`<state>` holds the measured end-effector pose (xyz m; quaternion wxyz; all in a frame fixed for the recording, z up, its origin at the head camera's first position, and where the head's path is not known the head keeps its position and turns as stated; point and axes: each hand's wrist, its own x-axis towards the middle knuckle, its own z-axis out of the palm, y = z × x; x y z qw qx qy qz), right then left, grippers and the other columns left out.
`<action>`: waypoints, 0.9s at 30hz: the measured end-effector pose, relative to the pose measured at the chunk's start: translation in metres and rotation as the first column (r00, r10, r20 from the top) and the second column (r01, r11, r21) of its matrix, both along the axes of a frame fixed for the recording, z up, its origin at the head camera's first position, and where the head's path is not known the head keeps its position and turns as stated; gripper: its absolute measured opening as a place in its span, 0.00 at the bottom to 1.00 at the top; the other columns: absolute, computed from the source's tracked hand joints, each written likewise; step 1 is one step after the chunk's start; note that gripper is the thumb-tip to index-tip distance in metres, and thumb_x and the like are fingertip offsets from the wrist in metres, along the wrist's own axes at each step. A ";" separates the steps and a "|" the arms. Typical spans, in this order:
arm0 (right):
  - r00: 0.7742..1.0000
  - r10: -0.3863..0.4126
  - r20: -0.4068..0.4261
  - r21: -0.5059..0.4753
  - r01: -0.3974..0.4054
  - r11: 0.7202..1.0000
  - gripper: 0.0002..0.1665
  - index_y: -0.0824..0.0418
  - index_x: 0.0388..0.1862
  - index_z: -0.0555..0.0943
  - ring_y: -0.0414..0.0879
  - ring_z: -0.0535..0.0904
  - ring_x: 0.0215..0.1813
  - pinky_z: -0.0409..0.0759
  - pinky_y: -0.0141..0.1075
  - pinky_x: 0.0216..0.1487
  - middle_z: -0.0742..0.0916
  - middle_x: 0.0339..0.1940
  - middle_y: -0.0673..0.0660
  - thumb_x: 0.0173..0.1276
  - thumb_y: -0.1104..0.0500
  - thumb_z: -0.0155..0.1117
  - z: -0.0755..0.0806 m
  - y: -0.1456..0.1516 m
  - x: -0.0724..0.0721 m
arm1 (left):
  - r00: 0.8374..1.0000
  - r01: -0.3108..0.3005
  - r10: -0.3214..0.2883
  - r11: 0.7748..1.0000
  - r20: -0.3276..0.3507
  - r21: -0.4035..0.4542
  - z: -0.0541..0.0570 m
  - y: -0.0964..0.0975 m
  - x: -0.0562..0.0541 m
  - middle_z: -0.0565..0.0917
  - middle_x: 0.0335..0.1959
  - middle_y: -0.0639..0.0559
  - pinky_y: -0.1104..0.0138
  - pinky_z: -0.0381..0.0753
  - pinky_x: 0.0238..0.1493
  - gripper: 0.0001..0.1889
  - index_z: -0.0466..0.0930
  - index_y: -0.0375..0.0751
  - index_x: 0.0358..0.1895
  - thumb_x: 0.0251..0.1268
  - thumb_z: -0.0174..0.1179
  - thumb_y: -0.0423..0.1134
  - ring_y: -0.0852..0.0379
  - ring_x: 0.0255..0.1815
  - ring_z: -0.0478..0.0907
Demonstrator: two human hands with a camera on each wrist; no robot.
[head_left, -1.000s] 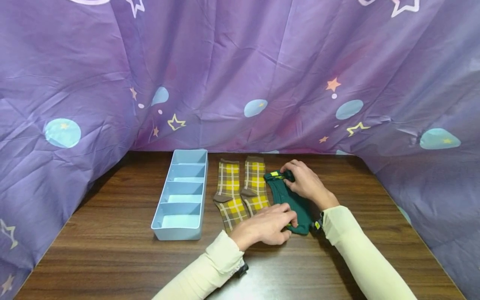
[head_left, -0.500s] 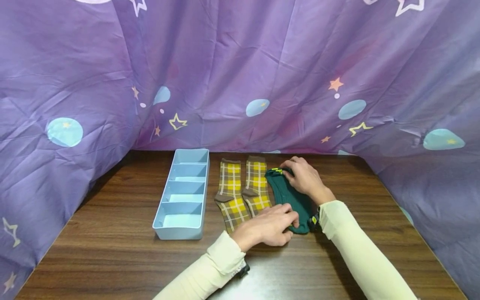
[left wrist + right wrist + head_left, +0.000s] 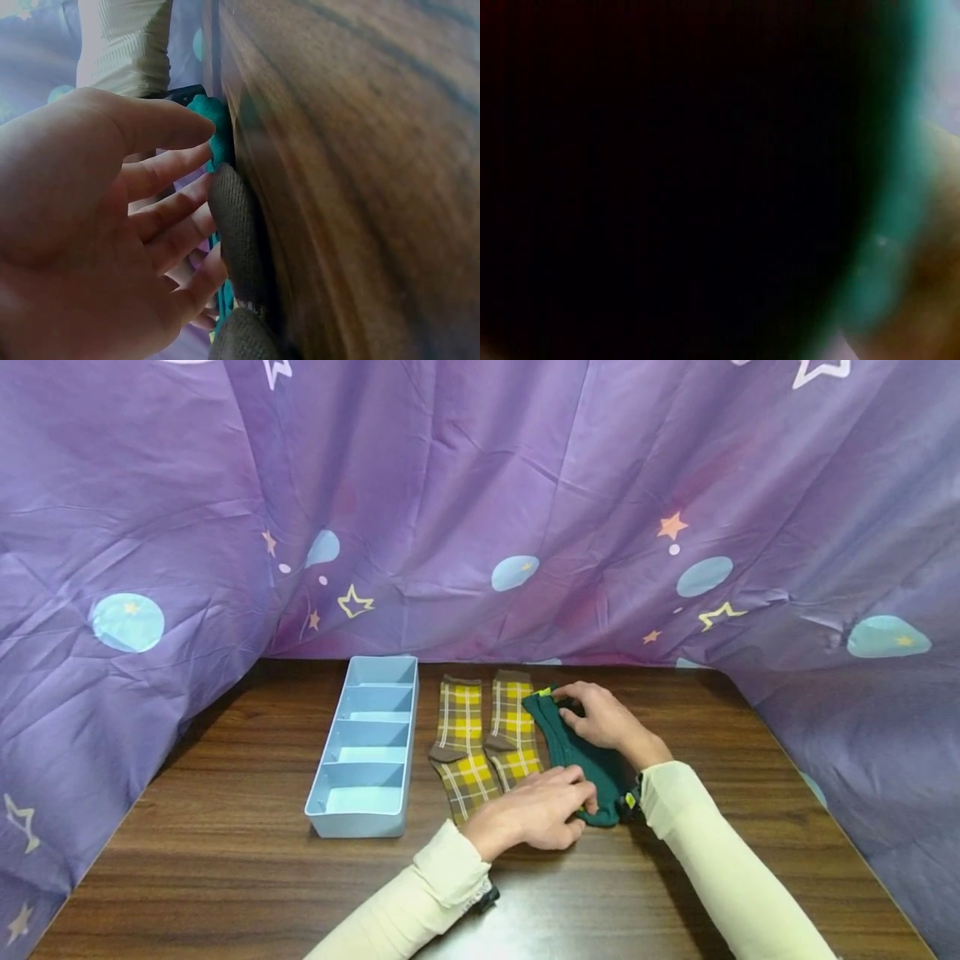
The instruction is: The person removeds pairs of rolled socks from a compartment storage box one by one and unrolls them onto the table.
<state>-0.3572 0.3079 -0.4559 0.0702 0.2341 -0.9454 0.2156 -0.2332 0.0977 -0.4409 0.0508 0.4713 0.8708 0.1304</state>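
Observation:
A dark green sock (image 3: 588,760) with yellow marks lies bunched and folded on the table, under both hands. My left hand (image 3: 536,810) rests at its near end with bent, spread fingers. In the left wrist view, thumb and fingers of the left hand (image 3: 112,217) stand apart, their tips beside the green fabric (image 3: 221,139) and a brown sock toe (image 3: 236,221). My right hand (image 3: 603,718) touches the far end of the green sock, thumb and forefinger apart. Darkness fills most of the right wrist view, with blurred green fabric (image 3: 885,255) at its right side.
Two yellow-and-brown plaid socks (image 3: 459,718) lie flat side by side, left of the green sock. Farther left stands a light blue divided organizer box (image 3: 356,825) with several compartments. A purple patterned cloth (image 3: 450,510) hangs around the brown wooden table (image 3: 225,860).
The right hand's fingers have loosened at the far end of the green sock, and that end has spread leftward toward the plaid sock. My left hand has stayed in place.

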 end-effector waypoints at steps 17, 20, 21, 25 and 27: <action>0.997 0.063 0.035 -0.061 -0.061 0.996 0.23 0.67 0.65 0.84 0.66 0.83 0.69 0.80 0.63 0.69 0.89 0.64 0.66 0.73 0.64 0.73 0.012 0.034 0.041 | 0.959 -0.264 0.280 0.938 -0.044 0.223 -0.009 -0.001 -0.017 0.86 0.64 0.50 0.61 0.83 0.66 0.21 0.80 0.44 0.68 0.76 0.62 0.42 0.51 0.64 0.84; 0.996 0.055 0.065 -0.035 -0.052 0.998 0.26 0.65 0.67 0.84 0.66 0.82 0.71 0.78 0.63 0.71 0.88 0.66 0.66 0.73 0.60 0.75 0.011 0.038 0.049 | 0.953 -0.279 0.292 0.950 -0.081 0.137 -0.010 -0.003 -0.015 0.84 0.67 0.49 0.59 0.81 0.68 0.24 0.80 0.43 0.69 0.75 0.64 0.46 0.50 0.68 0.82; 0.996 0.048 0.075 -0.024 -0.047 0.999 0.27 0.64 0.68 0.84 0.66 0.82 0.72 0.77 0.63 0.72 0.88 0.67 0.66 0.73 0.58 0.76 0.010 0.040 0.051 | 0.953 -0.281 0.291 0.953 -0.086 0.116 -0.010 -0.003 -0.014 0.83 0.68 0.49 0.58 0.81 0.69 0.25 0.79 0.43 0.70 0.75 0.65 0.47 0.50 0.69 0.81; 0.991 0.034 0.128 0.009 -0.035 0.999 0.34 0.61 0.73 0.81 0.66 0.79 0.75 0.75 0.63 0.75 0.85 0.72 0.65 0.73 0.49 0.76 0.006 0.044 0.056 | 0.953 -0.288 0.292 0.956 -0.085 0.051 -0.009 -0.002 -0.012 0.81 0.69 0.50 0.56 0.79 0.71 0.28 0.77 0.43 0.71 0.75 0.66 0.51 0.50 0.72 0.79; 0.988 0.020 0.154 0.026 -0.024 0.999 0.39 0.61 0.75 0.79 0.66 0.77 0.77 0.74 0.63 0.76 0.84 0.74 0.64 0.72 0.44 0.77 0.004 0.047 0.058 | 0.954 -0.291 0.292 0.956 -0.073 0.028 -0.009 -0.002 -0.011 0.81 0.70 0.50 0.56 0.78 0.72 0.28 0.77 0.42 0.72 0.77 0.65 0.52 0.50 0.72 0.78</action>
